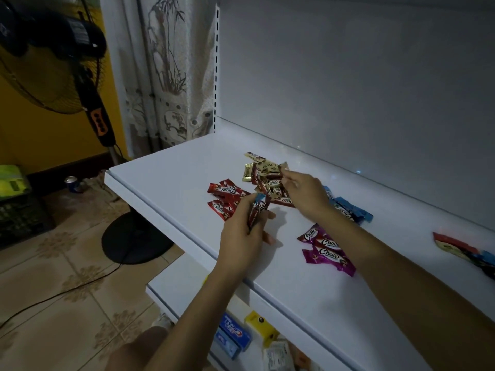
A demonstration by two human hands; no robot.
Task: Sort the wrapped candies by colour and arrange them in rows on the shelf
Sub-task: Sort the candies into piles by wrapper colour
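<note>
"Choco" reads on the purple candies [328, 249] and red candies [223, 198].

Blue candies [356, 210]: partly hidden behind right hand [305, 192].
Bag [455, 245], right end of shelf [174, 167]: cut off at the edge.

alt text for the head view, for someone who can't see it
A person's left hand holds a few candies while the right hand pinches a gold candy from a mixed pile on a white shelf. Red candies, blue candies and purple candies lie in separate groups nearby.
</note>
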